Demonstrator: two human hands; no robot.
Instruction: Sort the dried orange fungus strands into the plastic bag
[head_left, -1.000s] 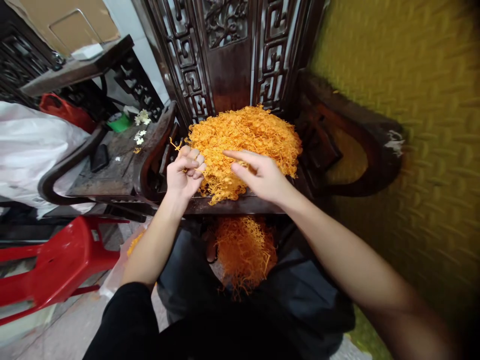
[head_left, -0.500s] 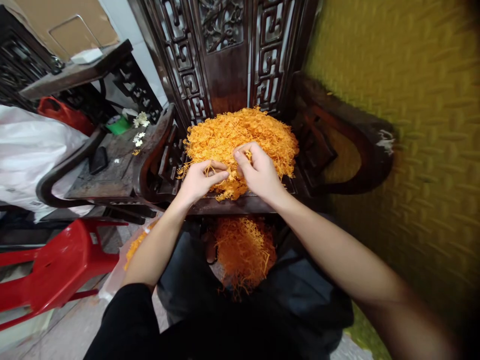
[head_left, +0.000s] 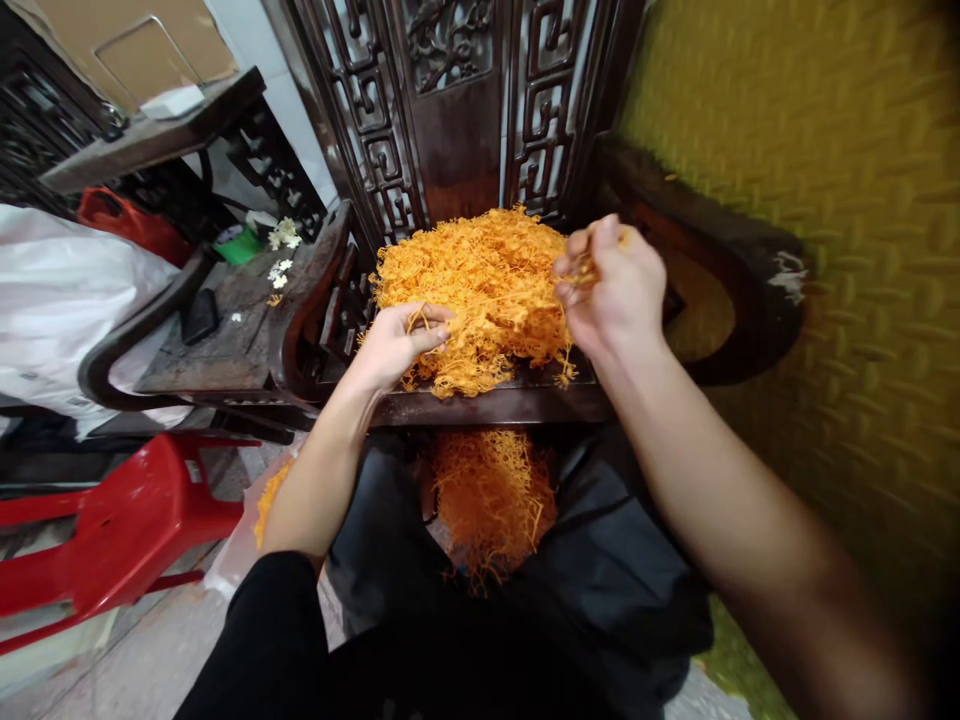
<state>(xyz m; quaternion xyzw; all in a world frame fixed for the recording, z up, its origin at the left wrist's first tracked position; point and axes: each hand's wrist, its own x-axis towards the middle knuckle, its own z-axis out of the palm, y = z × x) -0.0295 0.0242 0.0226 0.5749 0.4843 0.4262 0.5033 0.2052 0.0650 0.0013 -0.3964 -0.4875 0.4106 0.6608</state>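
A heap of tangled, thin-stemmed orange pieces [head_left: 480,260] covers the seat of a dark carved wooden chair [head_left: 457,160]. At the heap's front left, my left hand [head_left: 401,345] pinches a thin orange strand, part of which loops above the fingers. My right hand [head_left: 619,285] is raised over the heap's right side, fingers curled around small orange pieces; it is slightly blurred. Between my knees, below the seat edge, sits a second mass of orange stringy pieces [head_left: 491,500]. How the pieces in my hands join the heap is hard to make out.
On the left, a side table [head_left: 217,365] carries a green tape roll [head_left: 238,243], small white flower-like pieces [head_left: 280,272] and a dark flat object [head_left: 199,318]. A red plastic stool [head_left: 135,520] and white sacks [head_left: 67,300] stand further left. A yellow-green textured surface [head_left: 847,250] lies right.
My right hand has moved right and up, away from my left hand, with orange pieces in its fingers. My left hand stays nearly in place. The view has shifted slightly.
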